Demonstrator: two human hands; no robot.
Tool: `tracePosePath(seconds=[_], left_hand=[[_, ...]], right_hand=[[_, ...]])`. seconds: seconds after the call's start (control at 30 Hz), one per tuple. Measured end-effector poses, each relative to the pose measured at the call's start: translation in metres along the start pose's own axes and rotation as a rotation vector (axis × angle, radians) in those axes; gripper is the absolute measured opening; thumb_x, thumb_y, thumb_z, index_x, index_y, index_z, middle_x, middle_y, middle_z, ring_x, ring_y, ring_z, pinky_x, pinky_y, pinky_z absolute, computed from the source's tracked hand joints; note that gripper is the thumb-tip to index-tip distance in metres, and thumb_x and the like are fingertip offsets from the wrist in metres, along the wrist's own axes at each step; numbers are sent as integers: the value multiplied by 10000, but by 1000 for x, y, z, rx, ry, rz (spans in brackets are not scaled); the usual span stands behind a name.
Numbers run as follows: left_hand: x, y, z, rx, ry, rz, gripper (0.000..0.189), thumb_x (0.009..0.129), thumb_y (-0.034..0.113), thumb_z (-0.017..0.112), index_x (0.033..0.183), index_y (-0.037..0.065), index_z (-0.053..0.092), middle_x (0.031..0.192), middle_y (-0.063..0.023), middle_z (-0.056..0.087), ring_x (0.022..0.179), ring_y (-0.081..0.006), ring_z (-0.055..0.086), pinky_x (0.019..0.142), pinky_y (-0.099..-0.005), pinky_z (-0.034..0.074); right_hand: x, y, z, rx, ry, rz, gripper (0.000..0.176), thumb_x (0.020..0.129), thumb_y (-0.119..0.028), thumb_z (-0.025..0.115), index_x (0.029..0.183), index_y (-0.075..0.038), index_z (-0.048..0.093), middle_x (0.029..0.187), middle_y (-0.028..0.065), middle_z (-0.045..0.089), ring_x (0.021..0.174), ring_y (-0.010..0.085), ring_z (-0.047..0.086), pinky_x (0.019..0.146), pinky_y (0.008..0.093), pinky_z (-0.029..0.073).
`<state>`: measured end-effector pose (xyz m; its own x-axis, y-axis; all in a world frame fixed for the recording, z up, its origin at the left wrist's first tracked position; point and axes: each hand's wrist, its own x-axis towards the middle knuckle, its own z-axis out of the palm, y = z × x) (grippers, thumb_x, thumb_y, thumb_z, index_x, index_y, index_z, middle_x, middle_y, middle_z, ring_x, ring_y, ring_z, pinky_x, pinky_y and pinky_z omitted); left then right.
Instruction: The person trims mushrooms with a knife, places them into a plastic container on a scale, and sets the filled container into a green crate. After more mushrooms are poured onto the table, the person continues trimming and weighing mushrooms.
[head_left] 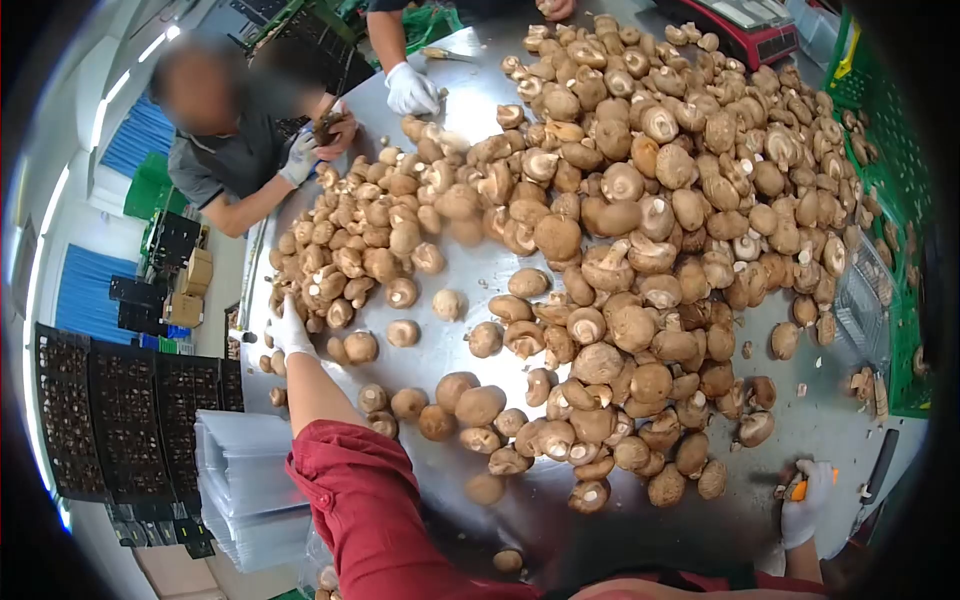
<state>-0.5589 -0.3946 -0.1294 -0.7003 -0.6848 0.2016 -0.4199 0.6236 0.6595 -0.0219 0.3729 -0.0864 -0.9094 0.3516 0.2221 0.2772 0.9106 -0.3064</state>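
Observation:
A large heap of brown mushrooms (610, 230) covers much of the metal table. At its left edge, my left hand (290, 328) in a white glove reaches against a smaller pile of mushrooms (345, 235); its fingers look stretched out, partly hidden among the caps. Low on the right, my right hand (806, 505), also gloved in white, is closed around an orange-handled tool (798, 490) whose working end I cannot make out. Something small and brown is beside those fingers.
Across the table a co-worker's gloved hand (410, 90) rests near a knife (447, 54); another person (225, 150) holds a dark object. Green crates (910, 330) line the right side, near a red scale (745, 30). Clear plastic trays (245, 480) are stacked at left.

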Motion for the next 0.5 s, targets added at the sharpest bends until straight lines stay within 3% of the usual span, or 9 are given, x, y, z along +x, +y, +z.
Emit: tracePosePath(seconds=[0.03, 0.1, 0.13, 0.17, 0.23, 0.27, 0.4, 0.43, 0.5], left_hand=[[-21, 21, -7, 17, 24, 29, 733, 827, 592, 615, 1380, 119, 529, 1413, -245, 432, 1226, -375, 513, 1033, -436, 413], [-38, 41, -17, -287, -89, 62, 664, 863, 492, 635, 1353, 54, 540, 1370, -200, 486, 1201, -305, 539, 999, -396, 445], [-41, 55, -22, -569, -232, 14, 583, 913, 413, 609, 1344, 26, 541, 1362, -143, 517, 1189, -251, 550, 978, -368, 464], [-47, 68, -24, -891, -425, -127, 540, 951, 404, 570, 1372, 68, 525, 1381, -109, 526, 1207, -256, 549, 990, -371, 469], [-57, 91, -23, -780, -431, -46, 595, 971, 480, 491, 1400, 68, 492, 1380, -95, 545, 1223, -261, 548, 1032, -397, 443], [-52, 92, -24, -803, -517, -118, 597, 979, 483, 474, 1414, 74, 474, 1392, -92, 534, 1256, -264, 527, 1055, -404, 426], [-61, 104, -30, -968, -709, -224, 681, 962, 562, 461, 1467, 109, 404, 1452, -75, 475, 1314, -296, 469, 1120, -456, 357], [-56, 95, -16, -1045, -724, -177, 707, 943, 588, 497, 1444, 94, 432, 1434, -98, 487, 1303, -278, 476, 1098, -445, 387], [-84, 118, -7, -934, -531, -209, 689, 941, 578, 505, 1429, 96, 448, 1411, -98, 505, 1284, -276, 490, 1082, -447, 400]], right_hand=[[2, -2, 1, -12, 13, -7, 228, 723, 52, 593, 934, -31, 580, 828, 135, 527, 787, 331, 522, 775, 436, 412], [3, -6, 0, -19, 28, -16, 224, 721, 50, 595, 928, -33, 577, 826, 134, 528, 785, 332, 522, 779, 436, 414], [4, -7, 0, -17, 38, -18, 221, 719, 48, 598, 923, -35, 575, 824, 132, 531, 784, 332, 523, 781, 436, 416], [6, -9, 0, -13, 52, -20, 219, 717, 45, 601, 919, -37, 573, 822, 131, 535, 783, 333, 524, 782, 436, 418], [8, -12, -1, -6, 57, -31, 224, 707, 45, 607, 911, -40, 573, 810, 128, 541, 774, 333, 525, 766, 436, 420], [10, -12, -4, -4, 55, -41, 227, 702, 45, 610, 908, -42, 574, 804, 126, 544, 770, 334, 526, 758, 436, 421], [14, -16, -3, -2, 92, -50, 241, 681, 47, 619, 899, -49, 581, 787, 121, 547, 752, 332, 525, 710, 432, 418], [14, -16, -4, -8, 96, -54, 244, 678, 47, 620, 898, -50, 582, 785, 121, 546, 747, 329, 524, 699, 431, 416], [14, -15, -6, -8, 104, -60, 247, 672, 46, 621, 896, -53, 585, 782, 117, 543, 736, 325, 521, 686, 429, 412]])
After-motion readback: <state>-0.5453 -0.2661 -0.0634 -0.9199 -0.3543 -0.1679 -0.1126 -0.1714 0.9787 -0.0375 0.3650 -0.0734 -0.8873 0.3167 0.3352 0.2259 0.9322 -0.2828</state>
